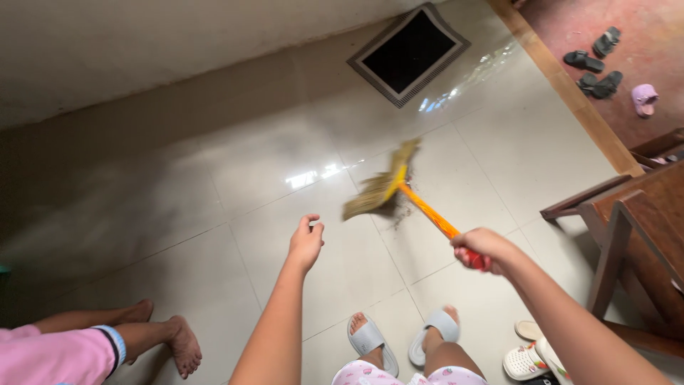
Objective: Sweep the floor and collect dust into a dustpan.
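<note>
Right hand (483, 249) gripping broom (399, 189) handle | left hand (306, 242) loose, empty, left of broom | step: sweeping dirt (399, 212) under bristles | next: steady short stroke.

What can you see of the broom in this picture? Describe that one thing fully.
The broom has a straw-coloured, fan-shaped bristle head, blurred, with a yellow collar and a short orange handle ending in a red grip. The right hand grips that end. The broom slants down to the left, bristles at the glossy tiled floor beside a small dark patch of dirt. The left hand is apart from it.
</note>
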